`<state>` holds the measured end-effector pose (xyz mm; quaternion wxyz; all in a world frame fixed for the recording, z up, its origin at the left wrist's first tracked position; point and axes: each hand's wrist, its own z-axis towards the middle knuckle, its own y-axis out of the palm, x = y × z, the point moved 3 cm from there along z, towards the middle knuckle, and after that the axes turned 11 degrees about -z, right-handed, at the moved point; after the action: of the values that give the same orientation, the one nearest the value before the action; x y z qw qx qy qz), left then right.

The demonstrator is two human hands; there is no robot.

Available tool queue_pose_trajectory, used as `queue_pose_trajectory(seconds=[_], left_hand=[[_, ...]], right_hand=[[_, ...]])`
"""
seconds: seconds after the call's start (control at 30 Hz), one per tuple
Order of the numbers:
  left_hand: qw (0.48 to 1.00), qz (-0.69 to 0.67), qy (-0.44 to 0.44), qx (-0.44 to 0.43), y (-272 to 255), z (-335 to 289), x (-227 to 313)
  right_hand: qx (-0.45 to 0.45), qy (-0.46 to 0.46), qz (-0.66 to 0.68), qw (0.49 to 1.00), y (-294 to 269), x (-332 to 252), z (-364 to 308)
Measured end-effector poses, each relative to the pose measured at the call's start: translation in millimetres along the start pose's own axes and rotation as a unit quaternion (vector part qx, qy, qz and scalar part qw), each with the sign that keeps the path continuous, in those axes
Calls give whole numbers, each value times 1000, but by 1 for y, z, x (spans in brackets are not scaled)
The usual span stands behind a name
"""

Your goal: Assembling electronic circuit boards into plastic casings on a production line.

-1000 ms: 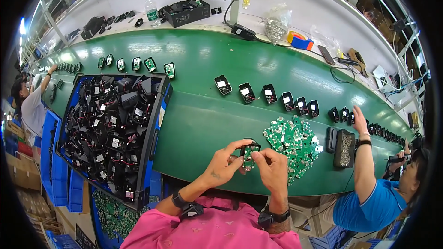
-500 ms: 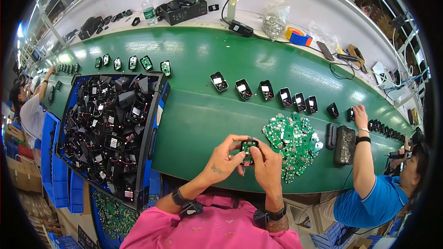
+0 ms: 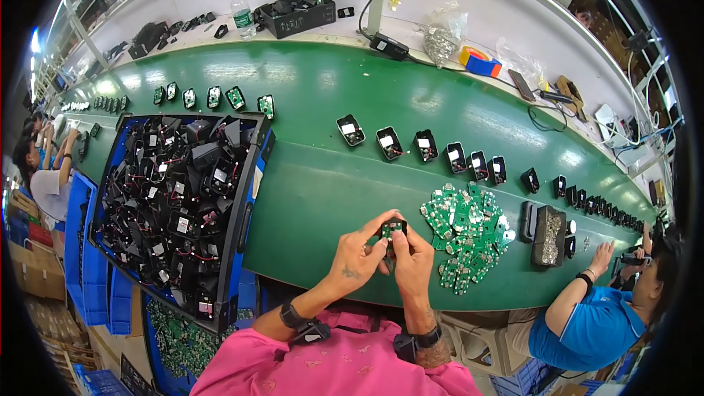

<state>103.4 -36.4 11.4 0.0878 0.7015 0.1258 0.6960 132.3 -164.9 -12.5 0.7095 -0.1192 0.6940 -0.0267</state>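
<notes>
Close in front of me, a small black plastic housing with a green circuit board in it is held between both hands. My left hand closes on its left side, thumb low on the front. My right hand wraps the other side, and its thumb presses on the board. The fingers behind the housing are mostly hidden. Just right of my hands lies a heap of loose green circuit boards. Beyond it stands a row of open black housings, some with white parts and red wires inside.
A large bin full of black housings stands left. Behind it are housings fitted with green boards. At right, a co-worker in blue sits by a box of small metal parts. A bottle and tape stand on the back ledge.
My right thumb has shifted up onto the board, and my hands have drawn slightly closer together. The co-worker's hand at right has pulled back from the housing row toward the near edge.
</notes>
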Motion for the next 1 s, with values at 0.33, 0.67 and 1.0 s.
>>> queue_pose_trajectory(seconds=[0.33, 0.67, 1.0], left_hand=[[980, 34, 92, 174, -148, 147, -4], [818, 440, 230, 290, -168, 200, 26], [853, 467, 138, 186, -118, 175, -2]], right_hand=[[-44, -91, -171, 980, 24, 10, 12], [159, -108, -412, 891, -60, 17, 1], [150, -90, -502, 847, -79, 27, 18]])
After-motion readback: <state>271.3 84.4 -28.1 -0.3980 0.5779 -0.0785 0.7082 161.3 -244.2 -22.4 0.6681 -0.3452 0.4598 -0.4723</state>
